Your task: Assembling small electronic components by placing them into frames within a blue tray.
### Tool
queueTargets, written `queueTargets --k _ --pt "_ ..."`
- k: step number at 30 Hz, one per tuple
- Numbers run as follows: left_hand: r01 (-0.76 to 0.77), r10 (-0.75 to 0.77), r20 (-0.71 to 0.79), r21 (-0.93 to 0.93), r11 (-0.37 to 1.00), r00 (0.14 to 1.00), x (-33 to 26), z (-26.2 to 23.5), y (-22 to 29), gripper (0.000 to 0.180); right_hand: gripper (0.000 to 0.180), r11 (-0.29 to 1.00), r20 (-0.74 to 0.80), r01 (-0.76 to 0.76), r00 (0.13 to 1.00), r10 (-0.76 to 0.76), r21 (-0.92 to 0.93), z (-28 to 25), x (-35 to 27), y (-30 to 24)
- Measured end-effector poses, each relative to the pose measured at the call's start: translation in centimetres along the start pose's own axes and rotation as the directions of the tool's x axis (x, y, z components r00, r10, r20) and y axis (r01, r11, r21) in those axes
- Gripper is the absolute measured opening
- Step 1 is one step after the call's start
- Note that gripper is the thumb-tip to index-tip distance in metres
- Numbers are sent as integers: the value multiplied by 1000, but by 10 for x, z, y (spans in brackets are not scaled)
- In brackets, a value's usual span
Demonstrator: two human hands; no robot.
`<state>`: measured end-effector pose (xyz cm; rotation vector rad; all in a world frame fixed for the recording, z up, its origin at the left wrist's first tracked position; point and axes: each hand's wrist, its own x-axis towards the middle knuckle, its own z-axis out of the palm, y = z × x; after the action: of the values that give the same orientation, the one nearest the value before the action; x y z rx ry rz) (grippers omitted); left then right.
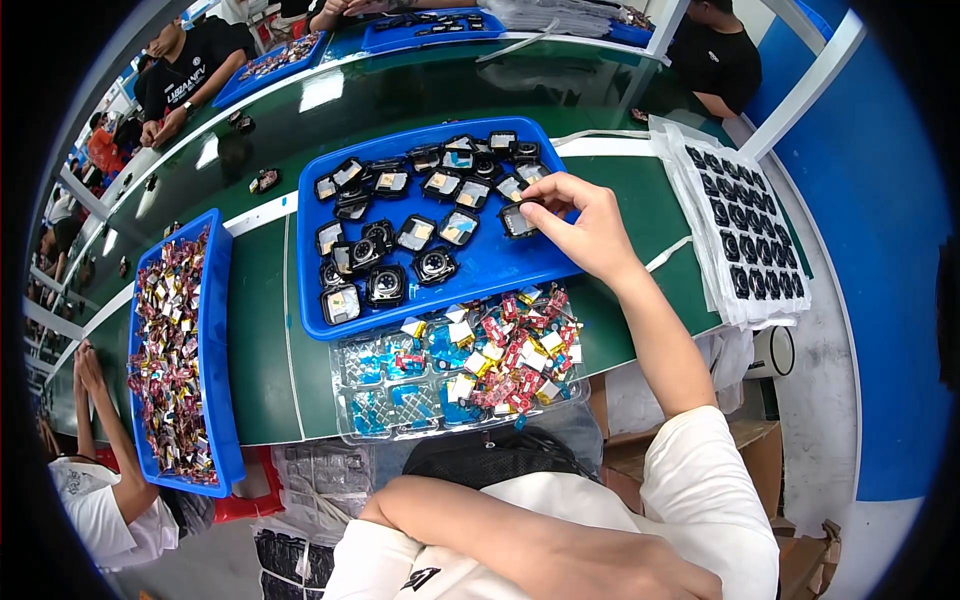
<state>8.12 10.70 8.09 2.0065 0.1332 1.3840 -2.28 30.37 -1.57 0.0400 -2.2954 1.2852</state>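
My right hand (pixel 580 225) pinches a black square watch case (pixel 519 219) between thumb and fingers, over the right side of a blue tray (pixel 400 327). Several similar cases lie loosely in that tray, some with their open side up, others showing a round sensor back (pixel 435 265). Across my lap lies my left forearm, pointing right; my left hand (pixel 655 572) rests at the lower edge, its fingers hidden. Nearer to me than the blue tray, a clear plastic tray (pixel 362 425) bears a heap of small red, yellow and white electronic parts (pixel 515 350) and blue film pieces.
To the left stands a long blue bin (pixel 222 400) full of similar small parts. A white blister tray (pixel 700 265) of black watch cases sits at the right. Behind runs a green conveyor belt (pixel 400 95) with scattered parts. Co-workers sit at the left and far side. White posts flank the bench.
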Motion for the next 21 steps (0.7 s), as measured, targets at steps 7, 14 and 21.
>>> queueTargets --k 7,14,21 --pt "59 -72 -233 -61 996 970 -5 7 -1 13 15 998 46 -28 998 30 -49 -3 -1 -4" --pt "129 -283 -349 -405 905 893 -15 33 -23 6 16 999 37 -15 999 16 -33 0 0 -3" --pt "552 -554 120 -387 738 824 1 -5 9 6 16 999 29 -12 1000 13 -38 1 -3 -4"
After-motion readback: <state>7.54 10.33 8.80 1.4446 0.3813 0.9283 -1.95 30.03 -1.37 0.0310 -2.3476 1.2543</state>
